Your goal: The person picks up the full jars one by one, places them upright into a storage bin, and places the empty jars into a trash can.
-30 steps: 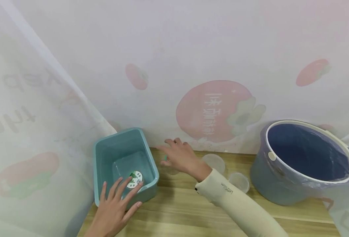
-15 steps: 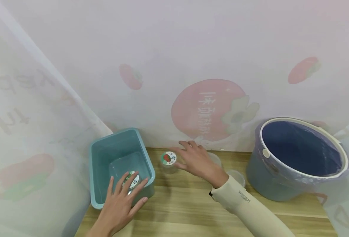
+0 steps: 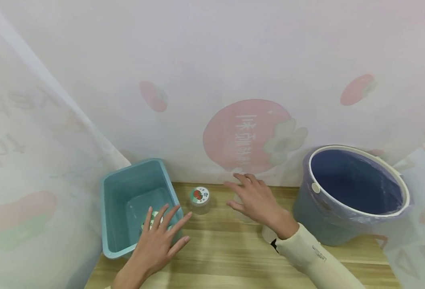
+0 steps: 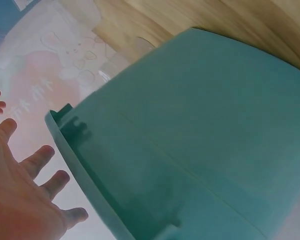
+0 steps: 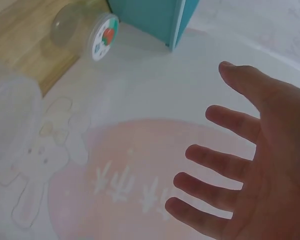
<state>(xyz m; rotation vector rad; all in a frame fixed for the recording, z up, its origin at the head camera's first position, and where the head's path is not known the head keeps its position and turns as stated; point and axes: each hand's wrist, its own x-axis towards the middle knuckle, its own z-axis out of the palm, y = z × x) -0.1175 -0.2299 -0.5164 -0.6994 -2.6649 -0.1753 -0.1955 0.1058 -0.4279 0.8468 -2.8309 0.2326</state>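
My left hand [image 3: 154, 245] hovers with spread fingers over the near right rim of a teal bin [image 3: 105, 224]. Inside that bin lies a round lid with a green picture [image 3: 156, 218], partly hidden by the fingers. Just right of the bin, a clear jar [image 3: 200, 198] with a tomato picture on its lid stands upright on the table. My right hand [image 3: 257, 202] is in the air to the right of this jar, fingers apart and holding nothing. Below it is a clear container [image 3: 242, 214], mostly covered by the hand; in the right wrist view a translucent container [image 5: 12, 120] shows at the left edge.
A large grey-blue bucket [image 3: 315, 216] lined with a plastic bag stands at the right of the wooden table [image 3: 226, 257]. Another pale container [image 3: 268, 236] is partly behind the right wrist. A printed cloth [image 3: 183, 132] hangs behind the table.
My right hand has moved right, away from the tomato-lidded jar, which is now uncovered. The left hand stays by the bin, shifting slightly right over its rim. The head view has turned a little.
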